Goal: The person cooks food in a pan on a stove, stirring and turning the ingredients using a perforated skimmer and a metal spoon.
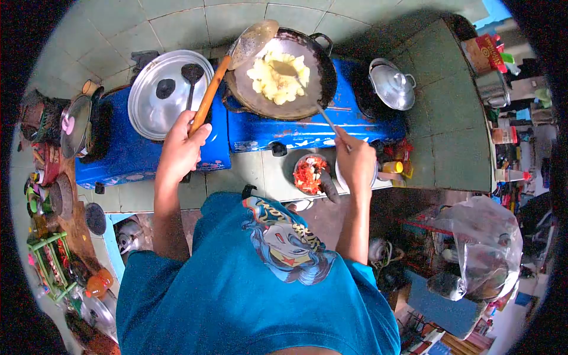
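My left hand [184, 145] is closed round the wooden handle of a skimmer [253, 45], whose perforated metal head is over the wok's left rim. My right hand [357, 161] grips the thin metal handle of a spatula [326, 116]; its blade rests on the pale yellow food pieces [275, 83]. The food lies in the middle of a dark wok [242, 100], which sits on a blue stove [260, 131].
A large silver lid [142, 109] with a black ladle [191, 74] on it is at the left. A small lidded pot [391, 86] stands at the right. In front are a bowl of chopped red ingredients [309, 171] with a dark pestle [328, 186] and a partly hidden pale bowl.
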`<control>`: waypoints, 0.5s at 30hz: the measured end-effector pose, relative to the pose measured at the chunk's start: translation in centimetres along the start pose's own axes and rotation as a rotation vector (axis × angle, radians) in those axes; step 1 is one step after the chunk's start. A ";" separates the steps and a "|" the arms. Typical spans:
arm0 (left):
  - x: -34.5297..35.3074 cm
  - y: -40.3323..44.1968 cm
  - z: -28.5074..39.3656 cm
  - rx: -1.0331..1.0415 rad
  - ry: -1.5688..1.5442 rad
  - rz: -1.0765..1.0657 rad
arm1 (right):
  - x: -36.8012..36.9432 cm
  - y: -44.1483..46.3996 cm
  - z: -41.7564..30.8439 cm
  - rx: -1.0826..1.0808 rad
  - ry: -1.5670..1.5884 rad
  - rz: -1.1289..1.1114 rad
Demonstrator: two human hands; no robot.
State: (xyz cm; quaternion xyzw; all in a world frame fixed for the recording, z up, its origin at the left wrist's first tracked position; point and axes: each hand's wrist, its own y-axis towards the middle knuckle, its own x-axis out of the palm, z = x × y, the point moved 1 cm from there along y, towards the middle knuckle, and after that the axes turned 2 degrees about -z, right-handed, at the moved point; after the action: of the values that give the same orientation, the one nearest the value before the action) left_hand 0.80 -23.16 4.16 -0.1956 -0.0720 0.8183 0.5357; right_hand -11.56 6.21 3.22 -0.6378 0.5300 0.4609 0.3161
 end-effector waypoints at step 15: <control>4.1 6.4 -2.8 -0.047 0.008 -0.048 | 5.0 4.6 1.4 -0.029 0.212 -0.065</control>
State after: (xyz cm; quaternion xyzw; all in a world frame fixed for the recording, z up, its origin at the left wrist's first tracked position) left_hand -4.97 -22.36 -1.47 -0.2097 -0.0939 0.8025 0.5507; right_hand -16.26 4.41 -1.56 -0.7044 0.5326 0.3879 0.2639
